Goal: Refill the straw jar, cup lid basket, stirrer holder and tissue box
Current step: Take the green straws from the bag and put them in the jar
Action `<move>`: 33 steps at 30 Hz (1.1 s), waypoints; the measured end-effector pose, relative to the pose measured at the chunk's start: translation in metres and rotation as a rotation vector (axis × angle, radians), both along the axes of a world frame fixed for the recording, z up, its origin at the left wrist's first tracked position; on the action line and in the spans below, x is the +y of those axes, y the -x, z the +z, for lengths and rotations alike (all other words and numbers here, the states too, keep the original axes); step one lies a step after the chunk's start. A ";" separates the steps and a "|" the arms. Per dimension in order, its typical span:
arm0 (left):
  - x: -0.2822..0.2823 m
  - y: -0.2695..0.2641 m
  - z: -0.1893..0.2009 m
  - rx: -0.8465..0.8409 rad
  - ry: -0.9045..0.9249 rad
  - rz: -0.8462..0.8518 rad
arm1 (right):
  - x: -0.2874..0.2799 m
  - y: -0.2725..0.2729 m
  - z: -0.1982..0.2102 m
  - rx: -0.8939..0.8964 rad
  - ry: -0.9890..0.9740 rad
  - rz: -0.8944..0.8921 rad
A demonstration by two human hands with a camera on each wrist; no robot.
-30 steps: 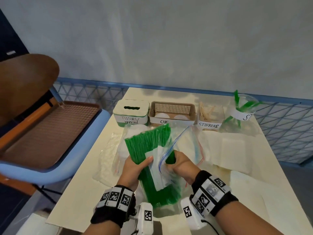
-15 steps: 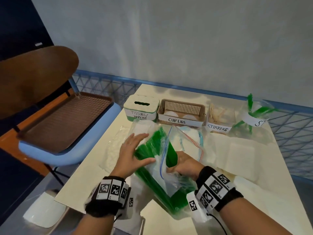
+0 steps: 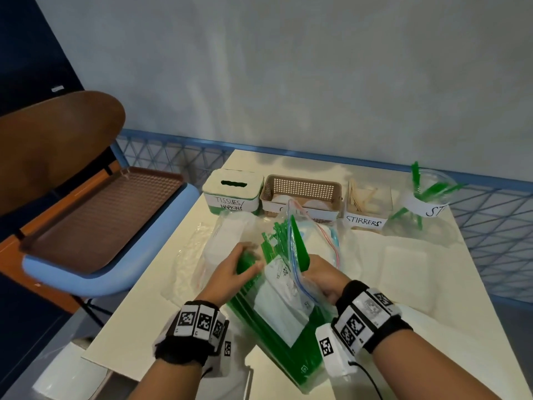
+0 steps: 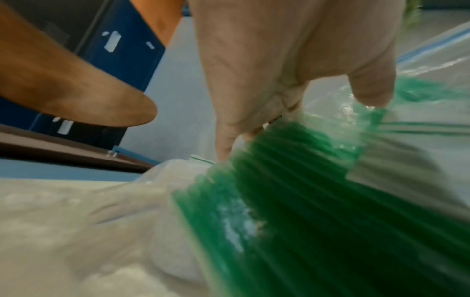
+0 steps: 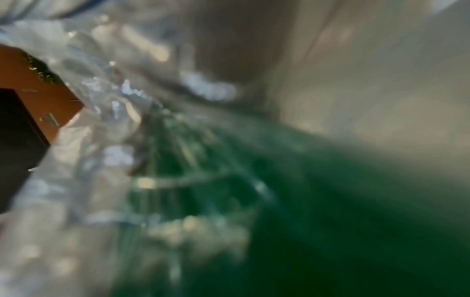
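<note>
A clear zip bag (image 3: 291, 310) full of green straws (image 3: 277, 238) lies tilted at the table's near middle. My left hand (image 3: 230, 272) grips the upper end of the straw bundle (image 4: 292, 180) where it sticks out of the bag's mouth. My right hand (image 3: 320, 278) holds the bag's plastic at its right side; its fingers are hidden. Along the far edge stand the tissue box (image 3: 233, 194), the cup lid basket (image 3: 301, 193), the stirrer holder (image 3: 369, 203) and the straw jar (image 3: 424, 203) with a few green straws. The right wrist view is a blur of plastic and green.
More clear bags (image 3: 196, 255) and white napkin packs (image 3: 403, 269) lie flat on the cream table (image 3: 476, 327). A blue chair with a brown tray (image 3: 95, 220) stands close on the left. A blue mesh rail (image 3: 496, 223) runs behind the table.
My left hand has moved from flat on the bag to gripping the straws' upper end. The straws have slid further out of the bag's mouth. The head view has shifted closer.
</note>
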State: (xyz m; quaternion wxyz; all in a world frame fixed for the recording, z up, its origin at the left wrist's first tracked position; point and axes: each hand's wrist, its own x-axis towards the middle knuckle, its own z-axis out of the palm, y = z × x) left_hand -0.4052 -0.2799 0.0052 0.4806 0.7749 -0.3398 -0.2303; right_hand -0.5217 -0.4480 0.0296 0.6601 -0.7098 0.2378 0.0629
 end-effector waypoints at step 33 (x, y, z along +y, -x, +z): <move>-0.014 -0.009 -0.033 -0.243 -0.323 0.192 | -0.038 0.001 0.010 -0.324 -0.399 -0.831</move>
